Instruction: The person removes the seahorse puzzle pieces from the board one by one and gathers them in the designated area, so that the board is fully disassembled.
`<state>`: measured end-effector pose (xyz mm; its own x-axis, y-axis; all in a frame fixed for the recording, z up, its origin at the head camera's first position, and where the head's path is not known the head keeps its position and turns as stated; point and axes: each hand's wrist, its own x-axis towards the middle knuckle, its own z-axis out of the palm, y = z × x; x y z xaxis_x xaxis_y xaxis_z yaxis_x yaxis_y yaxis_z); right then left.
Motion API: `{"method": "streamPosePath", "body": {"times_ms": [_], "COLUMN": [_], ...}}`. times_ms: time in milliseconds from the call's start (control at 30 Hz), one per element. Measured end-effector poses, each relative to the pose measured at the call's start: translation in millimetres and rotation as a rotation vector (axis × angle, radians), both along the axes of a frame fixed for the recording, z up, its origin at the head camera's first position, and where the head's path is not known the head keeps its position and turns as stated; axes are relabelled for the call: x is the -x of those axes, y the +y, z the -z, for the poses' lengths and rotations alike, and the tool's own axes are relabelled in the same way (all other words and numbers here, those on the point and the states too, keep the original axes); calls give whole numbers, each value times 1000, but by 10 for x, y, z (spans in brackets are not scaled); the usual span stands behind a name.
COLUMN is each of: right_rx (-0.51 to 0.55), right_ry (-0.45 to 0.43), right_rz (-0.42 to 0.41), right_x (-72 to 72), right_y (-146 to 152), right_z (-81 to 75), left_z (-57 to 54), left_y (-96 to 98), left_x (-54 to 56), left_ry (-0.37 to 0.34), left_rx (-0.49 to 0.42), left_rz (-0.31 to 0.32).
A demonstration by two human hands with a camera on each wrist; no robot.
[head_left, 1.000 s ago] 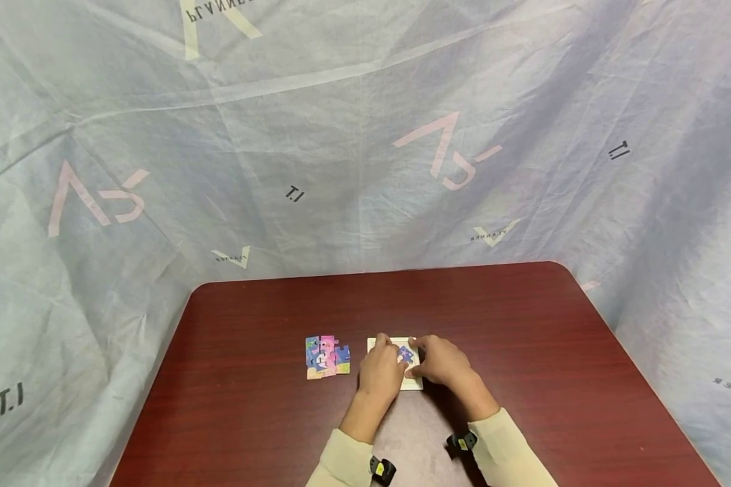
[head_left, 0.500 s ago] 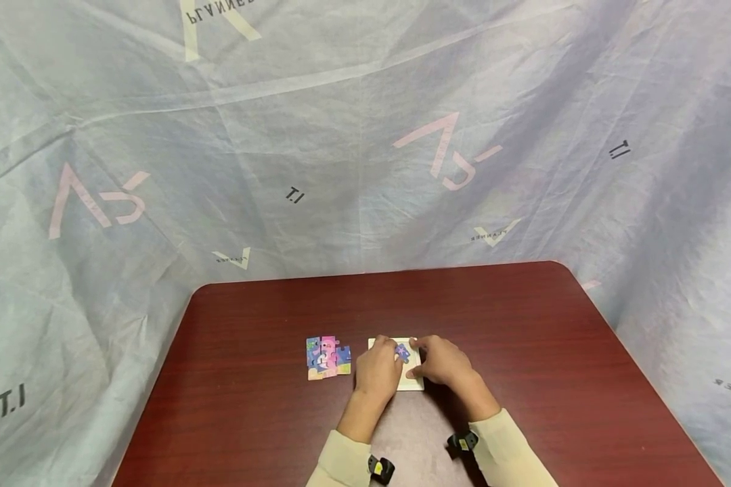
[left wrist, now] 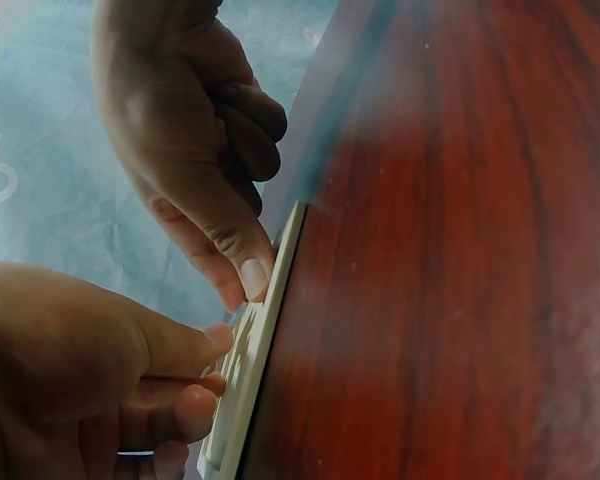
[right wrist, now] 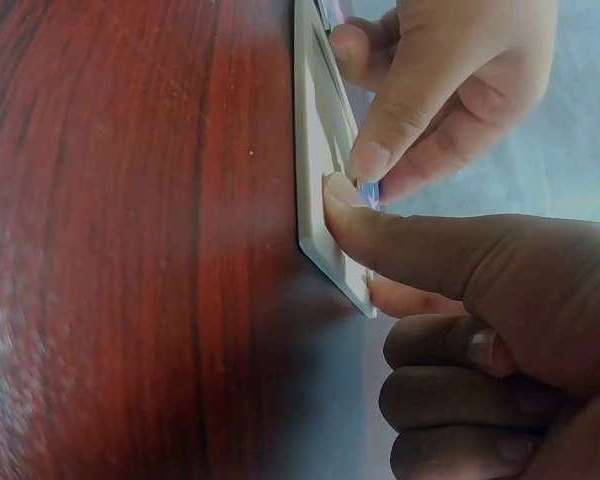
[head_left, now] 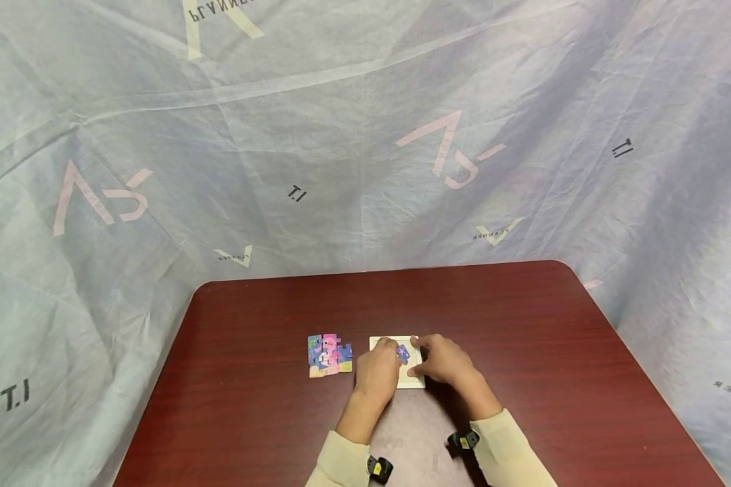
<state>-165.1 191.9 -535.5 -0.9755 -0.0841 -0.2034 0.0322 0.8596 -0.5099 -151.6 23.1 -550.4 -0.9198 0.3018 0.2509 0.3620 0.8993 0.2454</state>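
A small blue puzzle piece with a pink star (head_left: 403, 353) lies over a pale, square puzzle tray (head_left: 411, 383). My left hand (head_left: 378, 368) covers the tray's left part and pinches the piece at its left side; in the right wrist view that thumb is right at the blue edge (right wrist: 371, 190). At the tray's right side my right hand (head_left: 445, 360) grips it, with the thumb on the inner face and the index finger by the far right corner. Its other fingers curl under, as the right wrist view shows. What lies beneath my left palm is hidden.
Left of the tray, several joined puzzle pieces (head_left: 327, 356) in pink and blue lie on the dark red wooden table (head_left: 250, 406). A grey printed cloth (head_left: 341, 169) hangs behind and at both sides of the table.
My left hand and the blue puzzle piece have shifted slightly left, and the piece has turned a little on the tray. My right hand stays at the tray's right side.
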Motion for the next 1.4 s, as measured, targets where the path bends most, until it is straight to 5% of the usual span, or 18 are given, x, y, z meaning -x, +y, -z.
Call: {"method": "streamPosePath", "body": {"times_ms": [1133,1400], "right_rx": [107,104], "right_ry": [-10,-11], "right_rz": [4,-4], "right_x": [5,1], "right_y": [17,16], "right_z": [55,54], "left_z": [-53,-86], "left_y": [109,34], "left_x": [-131,-95], "left_ry": [-9,-30], "left_rx": [108,94], "left_rz": [-23,36]}}
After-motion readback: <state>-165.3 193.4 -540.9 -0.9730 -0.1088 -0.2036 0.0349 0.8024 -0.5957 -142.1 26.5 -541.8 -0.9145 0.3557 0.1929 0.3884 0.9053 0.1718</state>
